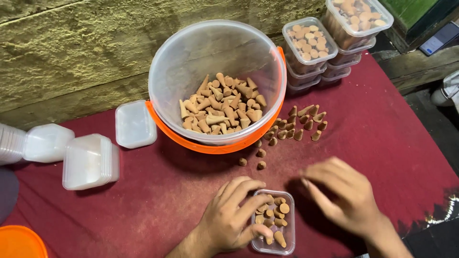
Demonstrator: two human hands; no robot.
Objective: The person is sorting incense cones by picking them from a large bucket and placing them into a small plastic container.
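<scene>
While steadied at six o'clock of the frame, small clear tub (274,222) noted on red cloth surface (382,143), partly filled with brown cones. Left hand (232,217) seen at nine o'clock of that tub, fingers curled over its near edge, thumb and fingertips gripping its rim. Right hand (342,196) found at three o'clock of the tub, just beside it, palm down, fingers loosely spread and holding nothing visible. Loose cones (299,125) scattered on the cloth at twelve o'clock of the tub, a few strays (260,154) nearer to it. Large clear bucket (217,81) with orange rim placed at eleven o'clock of the tub, roughly a third full of cones. Stacked filled tubs (311,45) recorded at one o'clock, against the wall. Empty lids and tubs (91,160) piled at nine o'clock, well apart from both hands. Orange lid (19,242) partly visible at bottom left corner.
</scene>
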